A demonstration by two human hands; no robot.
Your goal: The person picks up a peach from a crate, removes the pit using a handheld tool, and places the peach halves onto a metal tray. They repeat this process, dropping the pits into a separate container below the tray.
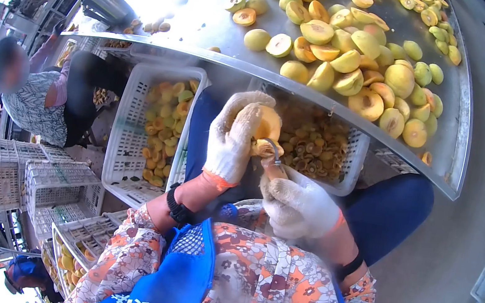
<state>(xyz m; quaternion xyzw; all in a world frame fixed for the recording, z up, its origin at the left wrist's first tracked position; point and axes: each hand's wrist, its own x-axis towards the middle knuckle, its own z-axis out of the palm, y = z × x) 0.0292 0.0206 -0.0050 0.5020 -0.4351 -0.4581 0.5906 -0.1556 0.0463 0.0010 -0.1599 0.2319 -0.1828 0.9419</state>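
Note:
My left hand [233, 139], in a white glove with an orange cuff, is closed around a yellow peach half [269, 123]. My right hand [302, 207], gloved the same way, grips a pitting knife [274, 167] with a curved metal blade. That blade meets the orange flesh at the fruit's lower side. Fingers cover part of the fruit and most of the tool's handle. Both hands are above my lap, in front of a white crate [354, 162] with pits and orange scraps inside. Many halved peaches [350, 61] are heaped on the metal table [211, 27] beyond.
The table's raised metal edge [383, 135] runs just past my hands. A white crate [131, 128] of peach halves stands to the left. Stacked crates [61, 187] are lower left. A co-worker [40, 96] sits at the left, and a metal container [105, 0] lies on the table.

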